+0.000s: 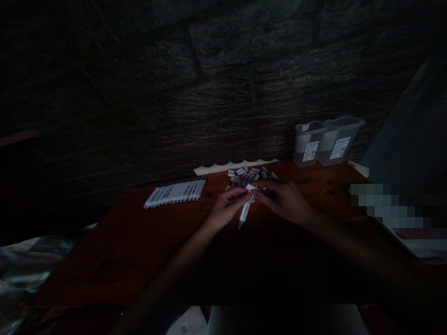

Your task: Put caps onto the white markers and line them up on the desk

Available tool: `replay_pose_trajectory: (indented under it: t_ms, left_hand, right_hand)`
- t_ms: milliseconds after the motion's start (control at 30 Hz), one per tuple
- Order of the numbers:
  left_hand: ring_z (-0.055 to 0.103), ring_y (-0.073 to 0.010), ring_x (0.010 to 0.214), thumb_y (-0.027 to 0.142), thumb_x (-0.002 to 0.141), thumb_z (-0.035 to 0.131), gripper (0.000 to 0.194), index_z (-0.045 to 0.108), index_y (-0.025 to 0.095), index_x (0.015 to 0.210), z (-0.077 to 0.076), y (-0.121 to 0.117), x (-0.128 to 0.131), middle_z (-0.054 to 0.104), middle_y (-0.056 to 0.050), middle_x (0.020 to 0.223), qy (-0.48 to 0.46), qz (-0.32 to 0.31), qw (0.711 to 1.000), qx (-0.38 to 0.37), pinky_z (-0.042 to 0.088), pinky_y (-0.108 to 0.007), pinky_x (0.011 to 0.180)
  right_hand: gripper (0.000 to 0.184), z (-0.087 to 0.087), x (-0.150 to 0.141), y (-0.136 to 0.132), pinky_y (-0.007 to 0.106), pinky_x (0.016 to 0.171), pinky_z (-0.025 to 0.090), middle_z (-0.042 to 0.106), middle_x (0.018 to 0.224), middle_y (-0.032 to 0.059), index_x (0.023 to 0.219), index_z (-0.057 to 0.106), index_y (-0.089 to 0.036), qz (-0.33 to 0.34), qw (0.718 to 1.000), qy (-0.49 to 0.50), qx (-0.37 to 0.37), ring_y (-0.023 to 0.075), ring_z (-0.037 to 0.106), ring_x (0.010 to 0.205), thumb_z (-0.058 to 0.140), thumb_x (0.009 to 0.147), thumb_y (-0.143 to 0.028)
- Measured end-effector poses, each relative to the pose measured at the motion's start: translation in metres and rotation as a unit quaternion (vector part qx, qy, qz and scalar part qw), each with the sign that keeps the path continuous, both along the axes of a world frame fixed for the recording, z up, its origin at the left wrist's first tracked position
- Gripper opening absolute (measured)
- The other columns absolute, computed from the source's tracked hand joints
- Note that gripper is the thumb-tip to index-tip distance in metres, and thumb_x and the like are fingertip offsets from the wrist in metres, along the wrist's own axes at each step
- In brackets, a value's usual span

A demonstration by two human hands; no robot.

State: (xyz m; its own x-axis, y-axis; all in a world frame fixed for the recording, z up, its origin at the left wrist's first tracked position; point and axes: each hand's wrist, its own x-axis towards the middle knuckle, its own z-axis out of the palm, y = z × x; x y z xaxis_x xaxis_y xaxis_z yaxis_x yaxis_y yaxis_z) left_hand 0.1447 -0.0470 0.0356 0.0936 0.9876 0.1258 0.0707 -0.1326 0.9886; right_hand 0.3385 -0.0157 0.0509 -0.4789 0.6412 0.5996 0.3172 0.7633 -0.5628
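The room is dim. Both my hands meet over the middle of the wooden table. The fingers of my left hand (226,208) and my right hand (288,201) are closed around a small white marker cap (251,187) with a purple end. Just below the fingertips, a white marker (246,210) with a grey tip points toward me. Whether a finger grips this marker too is hidden. Behind my hands lies a loose pile of short white caps (244,175) with coloured ends, partly covered by my fingers.
To the left, several white markers (176,192) lie side by side in a row. Two clear plastic containers (307,145) with labels stand at the back right. A white wavy-edged strip (228,166) runs along the wall. Crinkled plastic (38,260) is at lower left.
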Motion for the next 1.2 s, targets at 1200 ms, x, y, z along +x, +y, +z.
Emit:
replay_pose_trajectory:
  t_ms: [1200]
  left_hand:
    - [0.066, -0.0182, 0.091, 0.034, 0.075, 0.076, 0.026, 0.073, 0.016, 0.094, 0.0021, -0.0002, 0.0002, 0.074, -0.005, 0.096, -0.013, 0.007, 1.0, -0.003, 0.048, -0.029, 0.085]
  right_hand:
    - [0.024, -0.0009, -0.0003, -0.0011, 0.029, 0.079, 0.055, 0.076, 0.104, 0.0034, 0.11, 0.07, -0.02, 0.003, 1.0, -0.001, 0.015, 0.0163, 0.072, 0.087, 0.059, 0.091, -0.03]
